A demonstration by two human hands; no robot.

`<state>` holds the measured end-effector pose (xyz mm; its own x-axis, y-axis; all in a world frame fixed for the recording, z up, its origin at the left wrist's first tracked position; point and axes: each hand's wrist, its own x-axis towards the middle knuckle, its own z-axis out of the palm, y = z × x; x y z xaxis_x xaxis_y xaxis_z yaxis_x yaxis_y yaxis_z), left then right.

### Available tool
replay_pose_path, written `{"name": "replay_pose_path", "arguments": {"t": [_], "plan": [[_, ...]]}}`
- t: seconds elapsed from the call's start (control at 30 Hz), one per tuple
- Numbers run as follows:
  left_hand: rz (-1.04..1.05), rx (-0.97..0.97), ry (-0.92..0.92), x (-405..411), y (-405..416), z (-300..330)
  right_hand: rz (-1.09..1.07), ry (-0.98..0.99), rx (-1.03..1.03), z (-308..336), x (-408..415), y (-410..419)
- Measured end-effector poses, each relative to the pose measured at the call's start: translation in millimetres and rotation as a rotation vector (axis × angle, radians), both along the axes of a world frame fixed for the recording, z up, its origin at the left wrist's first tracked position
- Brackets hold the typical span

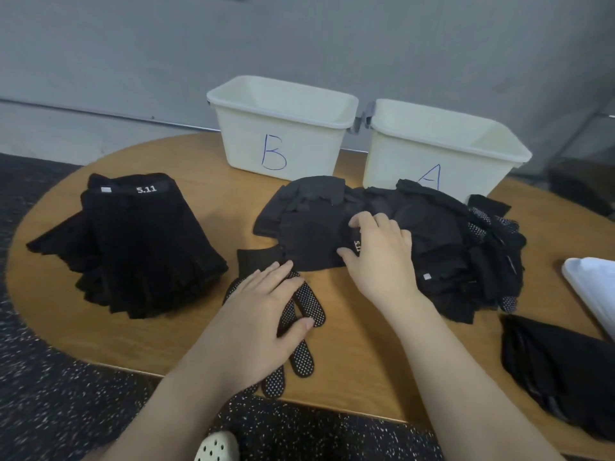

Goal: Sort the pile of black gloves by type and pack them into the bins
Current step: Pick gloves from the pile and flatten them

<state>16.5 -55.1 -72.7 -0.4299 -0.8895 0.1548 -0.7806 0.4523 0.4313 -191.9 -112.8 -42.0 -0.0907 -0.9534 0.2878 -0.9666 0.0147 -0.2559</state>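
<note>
A loose pile of black gloves (442, 237) lies in the middle and right of the wooden table (359, 354). My right hand (379, 251) rests on a fingerless glove (309, 241) at the pile's left side, fingers curled over its cuff edge. My left hand (263, 307) presses flat on a white-dotted full-finger glove (304, 331) near the front edge. A neat stack of fingerless gloves marked 5.11 (133, 247) sits at the left. Two cream bins stand at the back: bin B (283, 128) and bin A (442, 151). Both look empty.
Another stack of black gloves (562, 367) lies at the table's right front. A white object (595, 284) shows at the right edge. A grey wall is behind the bins. Dark speckled floor and a white perforated shoe (216, 447) are below the table.
</note>
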Motion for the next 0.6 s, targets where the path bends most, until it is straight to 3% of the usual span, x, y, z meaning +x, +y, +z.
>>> {"name": "replay_pose_path", "arguments": {"t": [0.17, 0.37, 0.6], "plan": [[0.013, 0.006, 0.038, 1, 1, 0, 0.063, -0.186, -0.089, 0, -5, 6], [0.027, 0.010, 0.051, 0, 3, 0, 0.069, -0.617, -0.163, 5, 3, 28], [0.064, 0.012, 0.079, -2, 6, 3, 0.083, -0.733, -0.048, -13, 3, 47]]}}
